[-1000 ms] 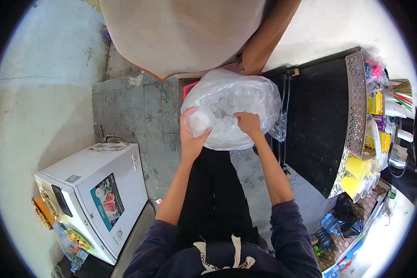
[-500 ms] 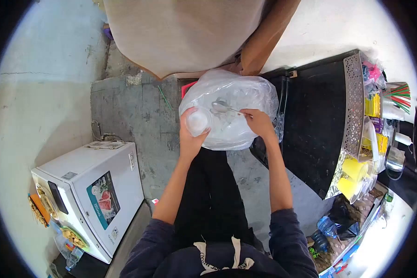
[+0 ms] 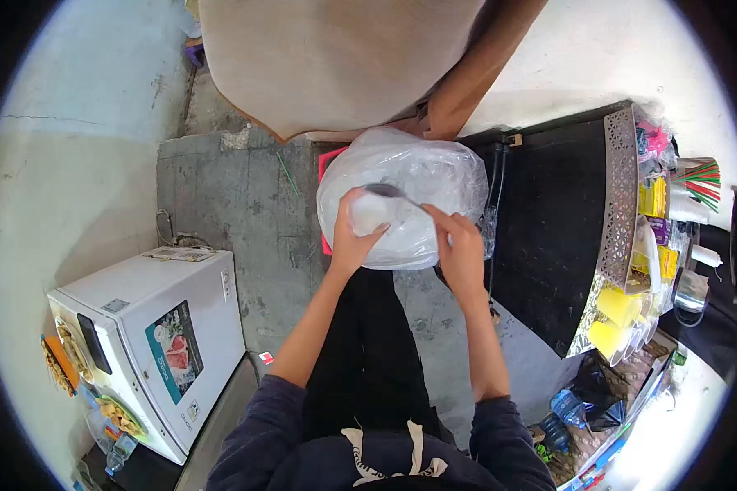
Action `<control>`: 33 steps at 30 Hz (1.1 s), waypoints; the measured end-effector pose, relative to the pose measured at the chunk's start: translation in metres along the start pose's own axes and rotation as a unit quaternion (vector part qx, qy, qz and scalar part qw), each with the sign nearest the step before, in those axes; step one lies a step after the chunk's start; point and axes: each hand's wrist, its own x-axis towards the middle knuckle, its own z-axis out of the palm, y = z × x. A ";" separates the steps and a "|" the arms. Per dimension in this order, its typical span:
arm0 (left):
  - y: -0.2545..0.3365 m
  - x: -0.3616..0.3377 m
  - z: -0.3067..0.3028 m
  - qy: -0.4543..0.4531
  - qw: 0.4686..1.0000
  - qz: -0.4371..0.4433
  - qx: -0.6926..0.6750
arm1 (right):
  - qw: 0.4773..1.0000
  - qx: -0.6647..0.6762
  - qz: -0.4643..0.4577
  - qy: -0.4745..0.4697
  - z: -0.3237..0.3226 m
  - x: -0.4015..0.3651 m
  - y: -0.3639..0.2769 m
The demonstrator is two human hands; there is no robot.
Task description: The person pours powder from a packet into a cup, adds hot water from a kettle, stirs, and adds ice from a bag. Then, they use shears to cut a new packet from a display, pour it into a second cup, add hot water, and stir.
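My left hand (image 3: 349, 244) is wrapped round a small translucent cup (image 3: 370, 214) with whitish contents, its mouth facing up towards me. In my right hand (image 3: 462, 250) is the handle of a metal spoon (image 3: 386, 190). The spoon's bowl lies at the far rim of the cup and overlaps it in this view. Both hands are over a large clear plastic bag (image 3: 446, 168), which bulges with pale contents. A red container (image 3: 327, 159) shows along the bag's left edge, mostly hidden beneath it.
To the left stands a white refrigerator (image 3: 151, 344) with snacks on top. A black table (image 3: 549, 221) lies to my right, and beyond it a perforated metal rack (image 3: 619, 188) holds sachets, straws and yellow-filled cups. A cloth-like beige panel (image 3: 336, 65) hangs ahead.
The spoon has moved left from over the bag to the cup's rim. My right hand has turned and come lower; the cup has shifted slightly right.
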 end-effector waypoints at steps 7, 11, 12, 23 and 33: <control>0.006 0.015 -0.020 0.064 0.997 0.036 0.029 | 0.977 -0.198 0.054 -0.050 0.026 0.022 0.061; 0.003 0.017 -0.023 0.085 0.995 0.054 0.022 | 0.956 -0.266 0.001 -0.124 0.068 0.038 0.094; 0.003 0.015 -0.024 0.070 0.996 0.041 0.021 | 0.947 -0.288 -0.021 -0.142 0.076 0.039 0.099; 0.015 0.008 -0.027 0.074 0.996 0.030 0.034 | 0.951 -0.227 0.084 -0.192 0.124 0.024 0.076; 0.011 0.008 -0.031 0.077 0.997 0.015 0.010 | 0.965 -0.117 0.108 -0.208 0.125 0.028 0.104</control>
